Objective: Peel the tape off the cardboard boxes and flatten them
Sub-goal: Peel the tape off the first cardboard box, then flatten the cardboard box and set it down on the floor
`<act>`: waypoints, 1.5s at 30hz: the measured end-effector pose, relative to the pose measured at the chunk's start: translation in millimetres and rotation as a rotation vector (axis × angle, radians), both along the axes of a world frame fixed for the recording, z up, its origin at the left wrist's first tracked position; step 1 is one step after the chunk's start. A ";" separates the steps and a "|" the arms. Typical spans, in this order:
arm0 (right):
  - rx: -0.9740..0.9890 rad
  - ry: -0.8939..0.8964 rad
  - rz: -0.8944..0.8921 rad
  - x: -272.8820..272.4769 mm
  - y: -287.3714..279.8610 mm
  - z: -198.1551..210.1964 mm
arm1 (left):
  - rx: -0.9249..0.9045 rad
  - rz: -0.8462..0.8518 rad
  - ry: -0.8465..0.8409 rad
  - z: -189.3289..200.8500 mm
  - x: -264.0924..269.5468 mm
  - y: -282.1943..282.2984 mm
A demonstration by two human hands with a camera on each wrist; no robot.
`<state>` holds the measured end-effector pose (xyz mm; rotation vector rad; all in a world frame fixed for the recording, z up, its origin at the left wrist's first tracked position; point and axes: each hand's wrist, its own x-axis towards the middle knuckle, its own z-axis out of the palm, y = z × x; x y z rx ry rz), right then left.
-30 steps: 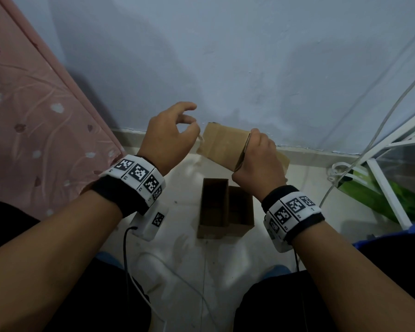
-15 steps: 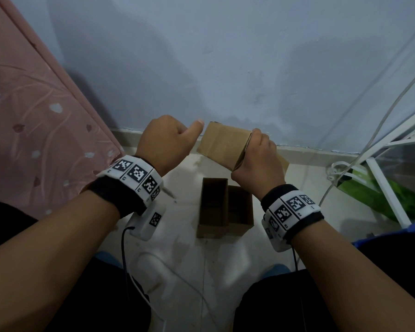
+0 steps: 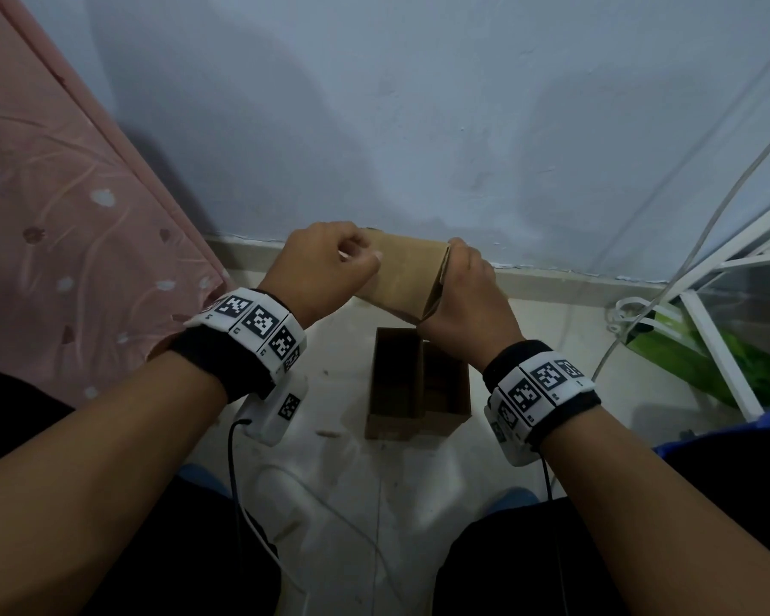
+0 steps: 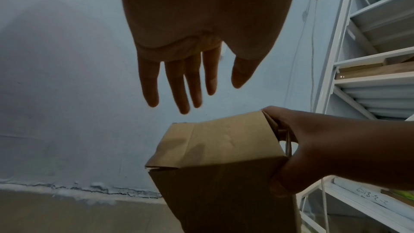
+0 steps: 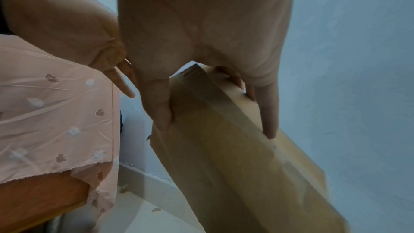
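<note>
A brown cardboard box (image 3: pixel 407 277) is held in the air in front of the wall, lying sideways. My right hand (image 3: pixel 459 277) grips its right end, thumb (image 5: pixel 156 105) on one face and fingers (image 5: pixel 268 111) on the other. My left hand (image 3: pixel 352 260) hovers at the box's left end; the left wrist view shows its fingers (image 4: pixel 183 84) straight and spread above the box (image 4: pixel 219 148), not touching it. A second box (image 3: pixel 419 384) stands open on the floor below. I can see no tape.
A pink patterned bedsheet (image 3: pixel 41 215) hangs at the left. At the right is a white metal rack (image 3: pixel 725 340) with a green item (image 3: pixel 707 362) under it and thin white wires. A black cable (image 3: pixel 234 482) runs down between my knees.
My left hand, raised with curled fingers a second ago, has come down and right to the box's left end with its fingers straightened. The right hand keeps its grip; the box sits slightly lower.
</note>
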<state>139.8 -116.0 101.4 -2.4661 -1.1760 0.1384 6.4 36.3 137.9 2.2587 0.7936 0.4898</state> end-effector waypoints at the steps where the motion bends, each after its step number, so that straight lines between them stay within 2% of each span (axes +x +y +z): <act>1: 0.015 0.020 0.029 -1.5 0.4 1.6 | -0.022 -0.014 0.066 -1.3 0.1 -0.5; 8: 0.095 0.063 0.209 -10.5 1.6 8.2 | -0.120 -0.039 0.296 -12.1 -0.9 -4.2; 12: 0.111 0.034 0.211 -10.3 0.1 11.2 | -0.075 -0.016 0.312 -12.6 -0.5 -2.3; 17: 0.074 -0.012 0.226 -14.1 -1.3 16.3 | -0.138 0.052 0.329 -14.0 -0.2 0.4; 20: 0.006 -0.072 0.217 -13.8 -3.1 18.4 | -0.256 0.233 0.226 -13.0 -2.2 9.0; 22: -0.026 -0.084 0.172 -14.3 -3.2 16.6 | -0.254 0.305 0.105 -10.6 -2.6 15.3; 26: -0.009 -0.140 0.052 -9.5 0.5 10.4 | -0.172 0.319 -0.052 -7.8 -0.6 18.8; 32: -0.092 -0.187 -0.102 -8.5 -1.8 10.3 | -0.220 0.270 -0.124 -9.8 1.9 19.1; 33: -0.083 -0.084 -0.092 -7.9 -0.2 10.1 | -0.229 0.264 -0.147 -8.8 2.3 19.1; 34: -0.027 0.124 -0.074 -7.3 1.3 11.5 | -0.246 0.254 -0.174 -7.5 2.6 19.3; 36: 0.196 0.705 -0.054 -7.0 4.0 12.9 | -0.302 0.209 -0.236 -5.3 2.1 20.2; 37: 0.309 0.916 -0.079 -8.0 5.7 13.2 | -0.330 0.185 -0.259 -3.7 1.5 18.9; 38: 0.397 1.040 -0.114 -9.8 6.9 15.6 | -0.350 0.165 -0.274 -2.0 0.8 16.9; 42: 0.683 1.338 -0.321 1.0 3.9 25.2 | -0.475 0.056 -0.349 6.1 -0.9 8.7; 45: 0.843 1.371 -0.415 12.2 -4.7 26.0 | -0.548 -0.051 -0.339 11.6 -1.8 5.1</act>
